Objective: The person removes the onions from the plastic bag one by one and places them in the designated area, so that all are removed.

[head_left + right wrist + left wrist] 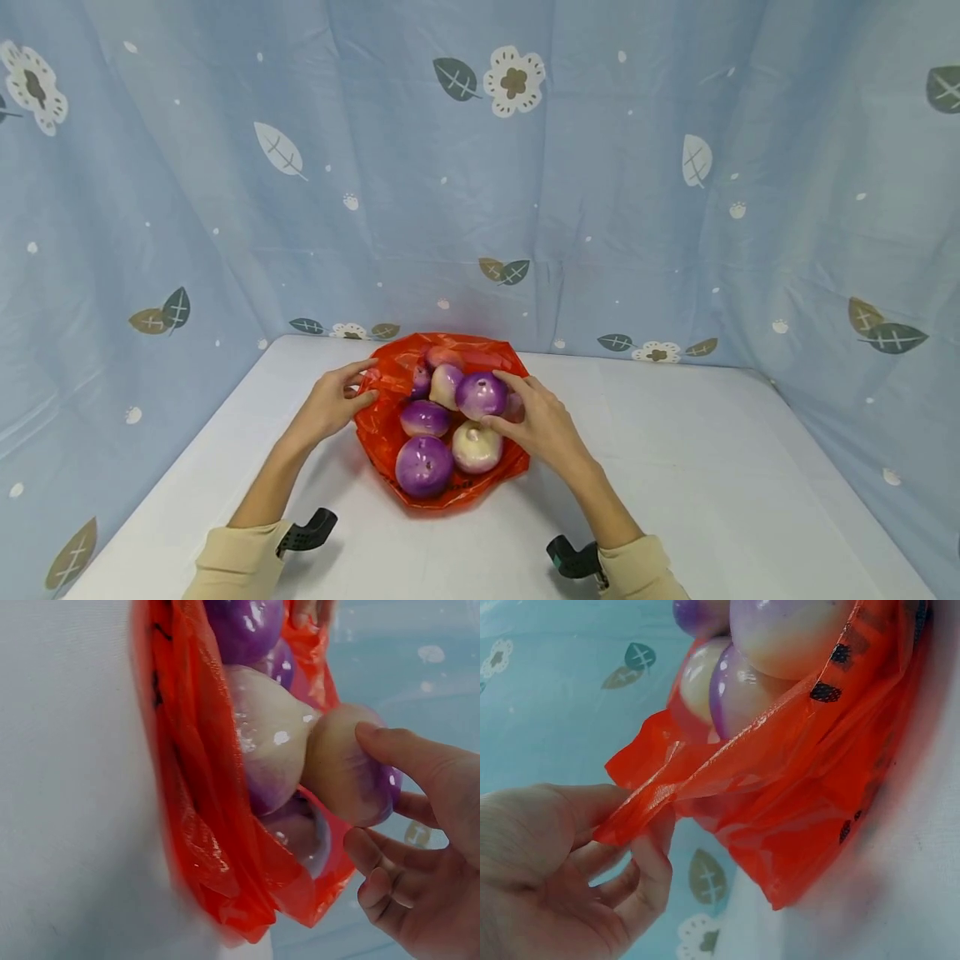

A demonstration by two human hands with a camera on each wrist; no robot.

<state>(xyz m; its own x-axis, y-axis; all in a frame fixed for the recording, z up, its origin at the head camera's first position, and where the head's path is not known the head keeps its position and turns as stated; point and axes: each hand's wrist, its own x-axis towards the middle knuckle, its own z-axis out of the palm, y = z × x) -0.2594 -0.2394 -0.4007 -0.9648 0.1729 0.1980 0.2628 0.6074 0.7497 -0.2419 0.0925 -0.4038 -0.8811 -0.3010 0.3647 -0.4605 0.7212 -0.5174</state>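
Nearest my head camera, behind each hand, I see a left sleeve (236,560) and a right sleeve (641,571), with 1 black wrist mount (307,532) on the left arm and 1 more, a second mount (573,560), on the right.

Ahead of the left sleeve, the person's left hand (326,408) pinches the edge of a red plastic bag (378,429) between thumb and fingers; my left wrist view shows the film caught there. The person's right hand (543,423) is clamped on 1 purple-and-white bulb (480,393), thumb on the near side and fingers on the far side, above the contents of the bag.

Lower left of the right hand sits a purple bulb (423,468); just left of its thumb is a pale bulb (477,450), and I can't tell whether it touches the held 1. Between the 2 hands lie an oblong bulb (425,419) and, slightly farther, a cream-sided bulb (444,387).

To the right of the right hand I get white table (712,483); beyond both hands hangs a blue curtain (600,167) printed with leaves and flowers.
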